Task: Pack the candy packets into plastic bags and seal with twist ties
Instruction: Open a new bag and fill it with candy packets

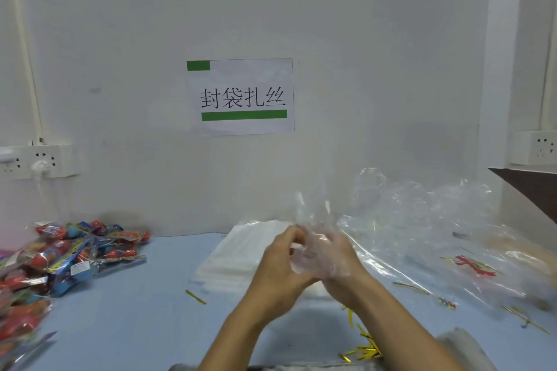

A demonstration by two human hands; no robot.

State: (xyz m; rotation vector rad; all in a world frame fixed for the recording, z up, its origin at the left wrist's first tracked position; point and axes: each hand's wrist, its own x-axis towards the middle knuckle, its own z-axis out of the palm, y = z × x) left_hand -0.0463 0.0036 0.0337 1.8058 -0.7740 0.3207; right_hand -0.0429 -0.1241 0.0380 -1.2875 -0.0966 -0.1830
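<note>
A clear plastic bag (313,211) stands up between my two hands at the table's middle. My left hand (280,262) pinches its lower part with curled fingers. My right hand (328,256) grips the same bag from the right; the film covers its fingers. A heap of red and blue candy packets (69,253) lies at the left. A flat stack of clear bags (238,253) lies behind my hands. Gold twist ties (364,346) are scattered near my right forearm, and one tie (196,297) lies alone to the left.
A pile of crumpled clear plastic (422,220) fills the right side, with a red-printed bag (476,265) under it. Wall sockets (36,161) are at the left and a socket (539,147) at the right. A paper sign (241,96) hangs on the wall. The tabletop (135,310) is blue.
</note>
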